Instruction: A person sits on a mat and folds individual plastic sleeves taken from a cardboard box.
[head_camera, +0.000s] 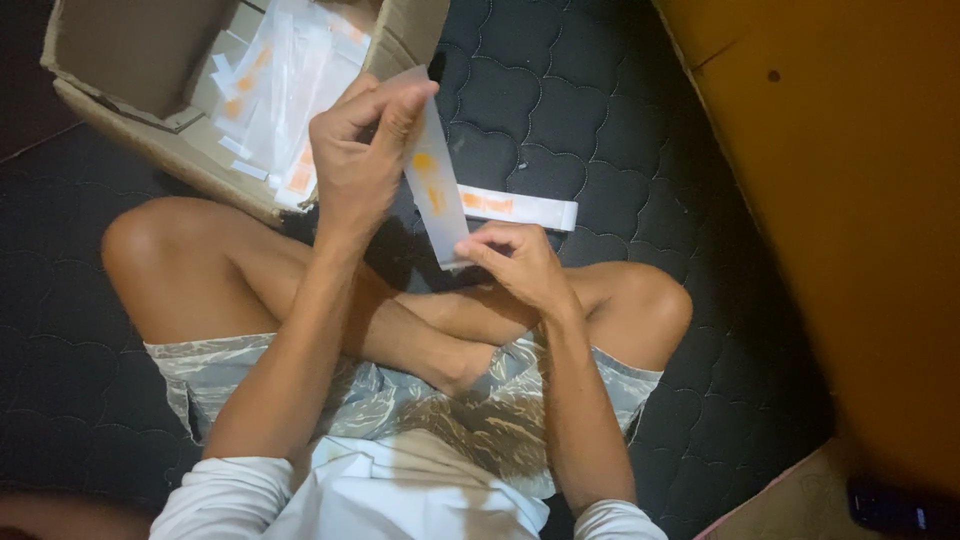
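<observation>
I sit cross-legged on a dark quilted mattress (560, 90). My left hand (358, 155) pinches the top end of a long clear plastic packet (434, 185) with orange pieces inside, held upright in front of me. My right hand (515, 262) grips the packet's bottom end. A second packet of the same kind (520, 207) lies flat on the mattress just behind my right hand.
An open cardboard box (120, 60) holding several similar clear packets (280, 90) stands at the upper left, touching my left knee. An orange-brown surface (850, 200) fills the right side. A dark object (890, 508) lies at the lower right corner.
</observation>
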